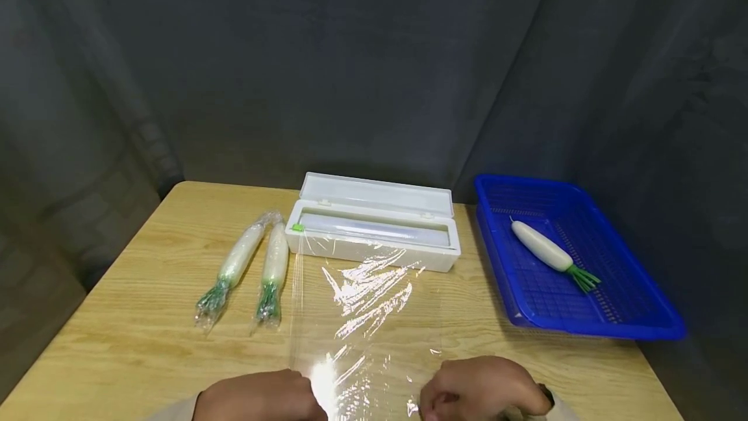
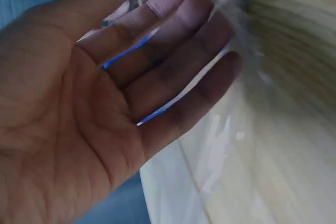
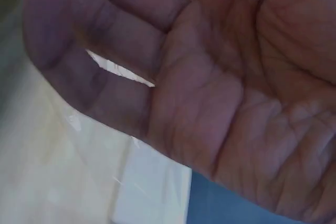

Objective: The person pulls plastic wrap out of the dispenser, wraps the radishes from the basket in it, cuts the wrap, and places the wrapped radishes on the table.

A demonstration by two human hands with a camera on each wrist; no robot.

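Observation:
A sheet of clear plastic wrap (image 1: 374, 317) stretches from the roll (image 1: 374, 229) in an open white dispenser box (image 1: 374, 255) toward the near table edge. My left hand (image 1: 260, 398) pinches the sheet's near left corner; in the left wrist view, film lies over the fingertips (image 2: 226, 66). At the near right corner, my right hand (image 1: 482, 385) grips the film with its fingers curled, the thumb partly hidden. Two wrapped white radishes, one farther left (image 1: 241, 255) and one closer to the box (image 1: 276, 262), lie left of the sheet.
A blue plastic basket (image 1: 508, 278) stands at the right, with one unwrapped radish (image 1: 543, 247) in it. The box's lid (image 1: 376, 193) is raised at the back, and a green slider (image 1: 298, 227) sits at its left end. Dark curtain (image 1: 327, 70) hangs behind the wooden table (image 1: 146, 291).

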